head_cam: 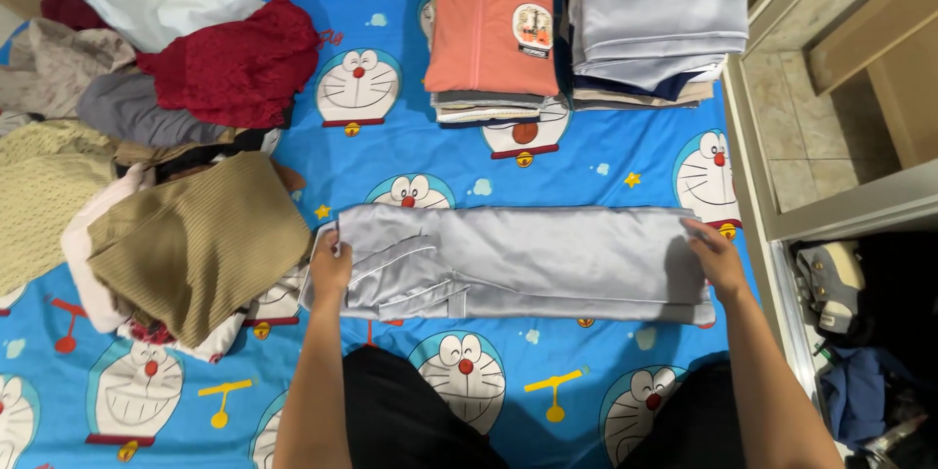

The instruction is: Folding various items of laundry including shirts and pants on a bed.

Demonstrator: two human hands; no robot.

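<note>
Grey garment (pixel 528 262), mid-bed (pixel 410 147), folded lengthwise: our left hand (pixel 330 269) and right hand (pixel 711 256) each pinch one end; behind it we count two finished stacks (pixel 586 29), left of it an unfolded heap (pixel 147 137) remaining.

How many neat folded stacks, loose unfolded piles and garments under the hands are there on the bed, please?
Folded stacks: 2, the coral-topped stack and the grey-topped stack.
Loose pile: 1, the unfolded heap on the left.
Garment under the hands: 1, the grey satin garment, with the left hand and right hand at its ends.
Total: 4.
</note>
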